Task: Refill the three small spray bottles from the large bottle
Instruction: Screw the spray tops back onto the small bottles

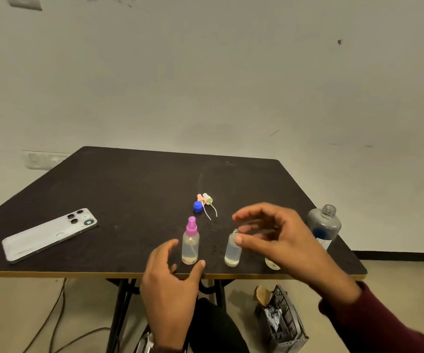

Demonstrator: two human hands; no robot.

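Observation:
A small clear spray bottle with a pink spray top (190,244) stands near the table's front edge. My left hand (171,281) curves loosely beside its base, apart from it, holding nothing. A second small bottle (232,250) stands uncapped to the right; my right hand (273,235) hovers over its mouth with fingers spread, empty. A third small bottle (272,264) is mostly hidden under that hand. The large bottle (324,225), uncapped, stands at the right edge. Behind lie a blue cap (197,207), a peach spray top (201,198) and a cream spray top (208,199).
A white phone (49,234) lies face down on the left of the dark table (129,189). Below the table are its black legs, cables on the floor and a grey basket (286,324) with scraps. A wall stands close behind.

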